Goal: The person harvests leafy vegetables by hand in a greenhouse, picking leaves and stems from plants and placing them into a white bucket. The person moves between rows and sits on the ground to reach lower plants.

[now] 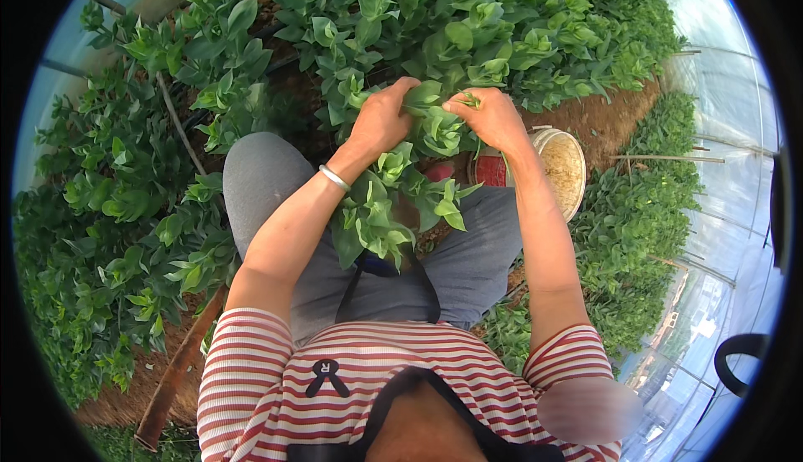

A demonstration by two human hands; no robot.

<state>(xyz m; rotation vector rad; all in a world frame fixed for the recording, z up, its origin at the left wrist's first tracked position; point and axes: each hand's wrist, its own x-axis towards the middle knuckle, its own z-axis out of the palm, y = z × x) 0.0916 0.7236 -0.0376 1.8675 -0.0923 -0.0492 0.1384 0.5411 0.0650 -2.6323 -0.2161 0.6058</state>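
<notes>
Both hands are among leafy green plants in front of my knees. My left hand (384,113), with a pale bangle at the wrist, has its fingers at the broad leaves of a plant top (426,101); its fingertips are partly hidden there. Just to the right, my right hand (492,117) is closed on some small green shoots (470,99), thumb and forefinger pinched together. Between my forearms and legs stand more leafy stems (379,211).
A whitish bucket (560,167) lies tilted by my right forearm, beside a red-and-white container (490,170). A rusty pipe (182,368) slants at lower left. Dense plant beds surround me, with a thin pole (179,120) at left and plastic greenhouse sheeting (721,104) at right.
</notes>
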